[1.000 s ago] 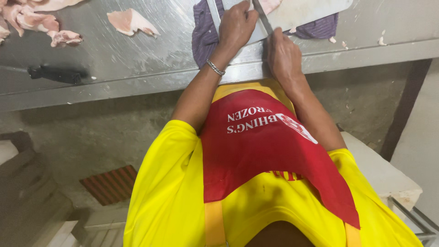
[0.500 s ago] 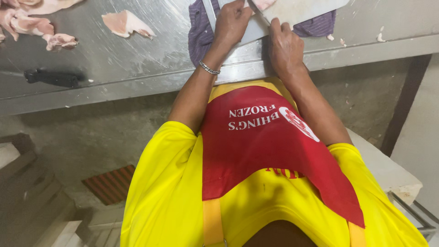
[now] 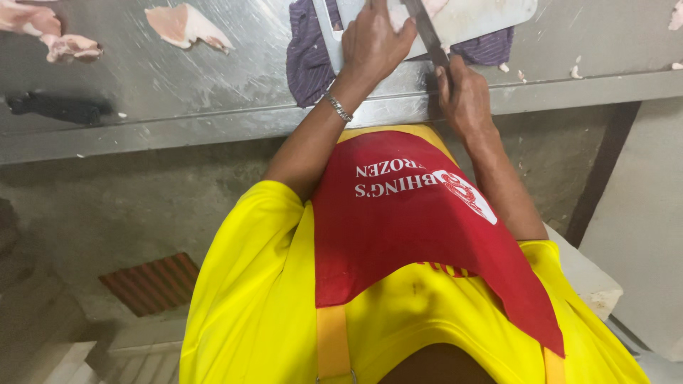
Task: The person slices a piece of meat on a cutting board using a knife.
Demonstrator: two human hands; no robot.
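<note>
My left hand, a metal bracelet on its wrist, presses flat on a white cutting board at the top of the view; what lies under the fingers is cut off by the frame. My right hand sits at the table's front edge, closed on the handle of a knife. Its dark blade points away from me across the board, just right of my left hand. Under the board lies a purple striped cloth.
The board rests on a steel table. Pale raw meat pieces lie at the far left and left of centre. A black object lies near the left front edge. A floor grate shows below.
Both hands stay at the board; my right hand with the knife has drawn back slightly toward the table edge. The view has shifted a little.
</note>
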